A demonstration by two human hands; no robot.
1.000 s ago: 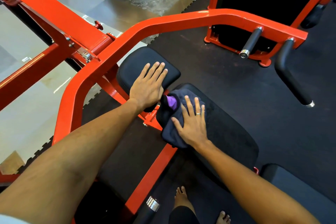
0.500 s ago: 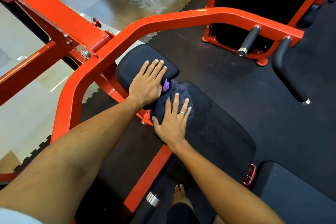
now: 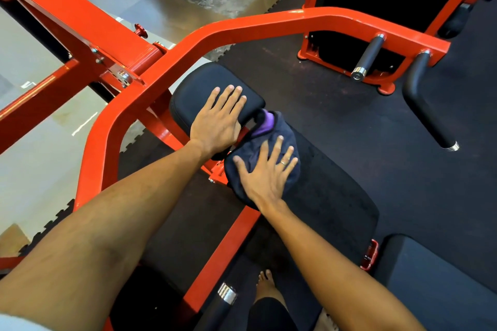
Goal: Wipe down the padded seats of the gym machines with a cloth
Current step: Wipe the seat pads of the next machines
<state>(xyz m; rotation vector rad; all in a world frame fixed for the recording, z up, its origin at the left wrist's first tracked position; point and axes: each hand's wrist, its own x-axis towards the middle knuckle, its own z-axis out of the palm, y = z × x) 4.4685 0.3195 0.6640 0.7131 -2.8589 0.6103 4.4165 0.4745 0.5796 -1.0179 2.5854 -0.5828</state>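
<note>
A dark navy cloth [image 3: 279,140] with a purple fold showing lies bunched on the upper left end of the long black padded seat [image 3: 330,191]. My right hand [image 3: 266,172] presses flat on the cloth with fingers spread; a ring is on one finger. My left hand [image 3: 217,121] rests flat, fingers straight, on the smaller black pad [image 3: 199,88] just above the seat. Both pads belong to an orange-framed gym machine [image 3: 113,126].
A curved orange bar [image 3: 269,24] arches over the pads. Black handles [image 3: 427,113] and a roller grip [image 3: 367,58] stick out at right. Another black pad [image 3: 435,277] sits at lower right. My bare foot [image 3: 266,285] stands on the dark rubber floor.
My right hand slid the cloth up and left along the seat toward the small pad, then slightly back right. The left hand stayed on the small pad.
</note>
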